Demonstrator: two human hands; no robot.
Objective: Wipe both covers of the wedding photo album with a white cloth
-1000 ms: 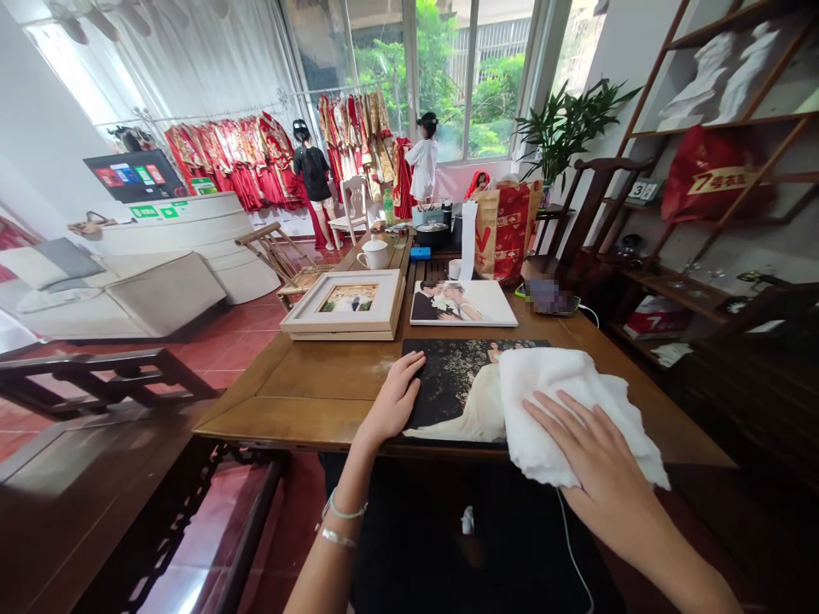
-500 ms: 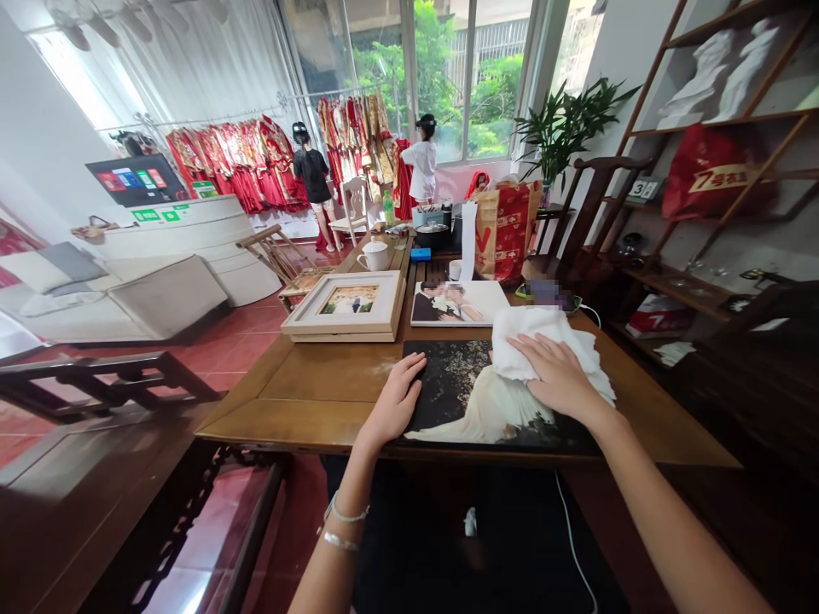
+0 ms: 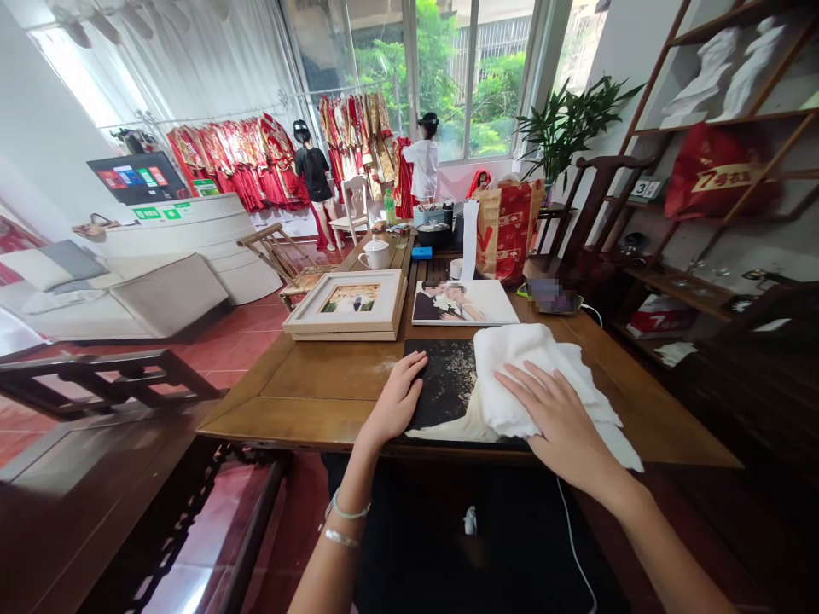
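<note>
A dark photo panel (image 3: 441, 384) showing a pale gown lies flat at the near edge of the wooden table (image 3: 307, 375). My left hand (image 3: 397, 396) rests on its left edge, fingers stretched out. Under my right hand (image 3: 554, 418) is a folded white cloth (image 3: 512, 354), which the open palm and spread fingers press against the panel. The cloth covers the panel's right part and hangs past its near right corner. Just beyond the panel lies a wedding photo board (image 3: 492, 303) with a couple on it.
Left of that board are stacked picture frames (image 3: 345, 315), with a white lidded mug (image 3: 375, 254) behind. A paper bag (image 3: 508, 230) and a phone (image 3: 554, 296) with a cable are at the right. Two people stand by racks of red garments (image 3: 223, 162).
My right hand has slid the white cloth toward me, so it now hides more of the gown in the picture. My left hand has stayed in place.
</note>
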